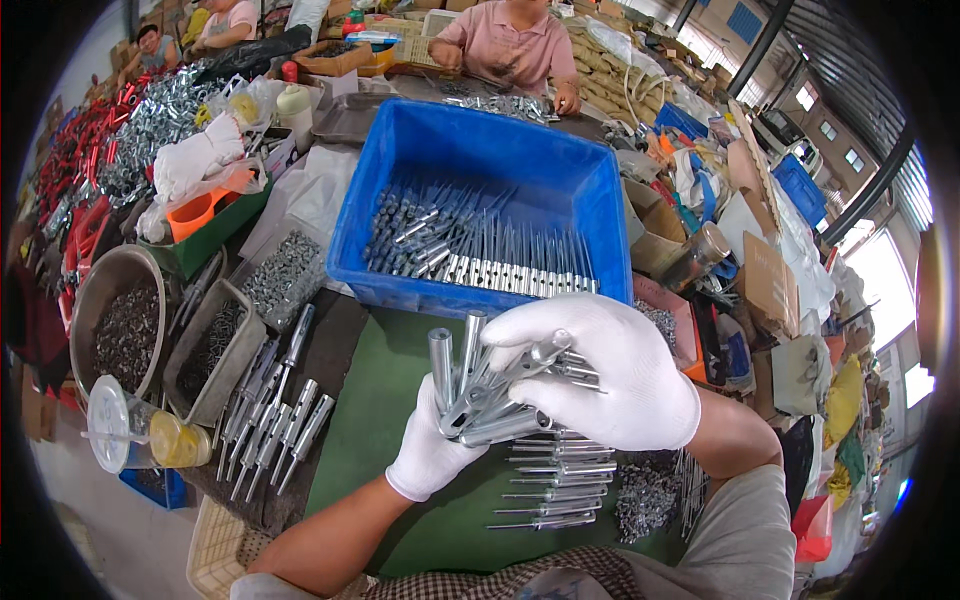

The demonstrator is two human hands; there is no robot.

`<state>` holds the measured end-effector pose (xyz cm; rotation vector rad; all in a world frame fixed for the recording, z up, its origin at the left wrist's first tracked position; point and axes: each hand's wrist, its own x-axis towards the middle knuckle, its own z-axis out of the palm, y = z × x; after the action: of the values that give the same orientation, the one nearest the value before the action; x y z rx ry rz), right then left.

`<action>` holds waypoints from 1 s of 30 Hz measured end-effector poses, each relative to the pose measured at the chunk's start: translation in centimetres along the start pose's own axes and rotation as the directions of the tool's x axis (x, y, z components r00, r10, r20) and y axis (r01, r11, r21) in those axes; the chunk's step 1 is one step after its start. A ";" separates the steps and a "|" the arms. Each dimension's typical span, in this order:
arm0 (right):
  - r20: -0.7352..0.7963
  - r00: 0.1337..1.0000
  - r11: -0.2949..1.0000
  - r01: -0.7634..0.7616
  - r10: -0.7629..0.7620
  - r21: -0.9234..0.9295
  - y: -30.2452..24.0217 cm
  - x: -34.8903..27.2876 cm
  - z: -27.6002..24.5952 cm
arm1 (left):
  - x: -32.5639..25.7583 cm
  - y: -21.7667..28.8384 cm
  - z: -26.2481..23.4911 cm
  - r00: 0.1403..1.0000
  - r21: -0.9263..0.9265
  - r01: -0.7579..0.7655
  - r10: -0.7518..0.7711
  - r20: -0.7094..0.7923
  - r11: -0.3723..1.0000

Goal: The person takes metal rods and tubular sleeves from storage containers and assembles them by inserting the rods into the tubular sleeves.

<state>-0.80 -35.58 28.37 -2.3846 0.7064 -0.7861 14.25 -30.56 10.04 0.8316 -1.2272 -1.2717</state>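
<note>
Both gloved hands, left hand (428,452) and right hand (600,372), clasp a bundle of metal rods (480,385), tube ends fanning upward, thin tips pointing right, above the green tabletop (375,420).

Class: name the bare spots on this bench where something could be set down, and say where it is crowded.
Free: the green mat, between the loose metal pins on the left and the row of pins on the right. Crowded: the blue crate, trays, and the right-hand clutter.

Blue crate (560,170), green mat (400,400), white gloves (620,370).
</note>
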 end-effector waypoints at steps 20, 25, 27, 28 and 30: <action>0.204 0.978 0.982 -0.088 0.053 0.166 -0.5 -1.1 -0.1 | -0.7 0.4 0.6 0.996 0.137 -0.053 0.042 0.078 0.989; 0.095 0.994 0.998 -0.061 0.058 0.026 -1.9 -4.2 -0.1 | -1.8 0.6 2.0 0.979 0.039 -0.043 0.035 0.202 0.998; -0.085 0.984 0.983 -0.149 0.158 0.103 -2.7 -6.3 0.7 | -2.6 1.3 2.8 0.978 0.120 -0.120 0.096 0.186 0.986; -0.056 0.952 0.927 -0.279 0.301 0.250 -3.9 -7.2 0.7 | -2.8 1.3 3.1 0.972 0.122 -0.140 0.113 0.205 0.983; -0.068 0.965 0.944 -0.231 0.253 0.237 -4.7 -8.6 0.9 | -3.8 2.0 3.7 0.961 0.156 -0.191 0.152 0.231 0.969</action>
<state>-4.68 -26.60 27.43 -2.0194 0.8801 -0.8337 11.66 -25.86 11.99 0.7060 -1.5722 -1.1447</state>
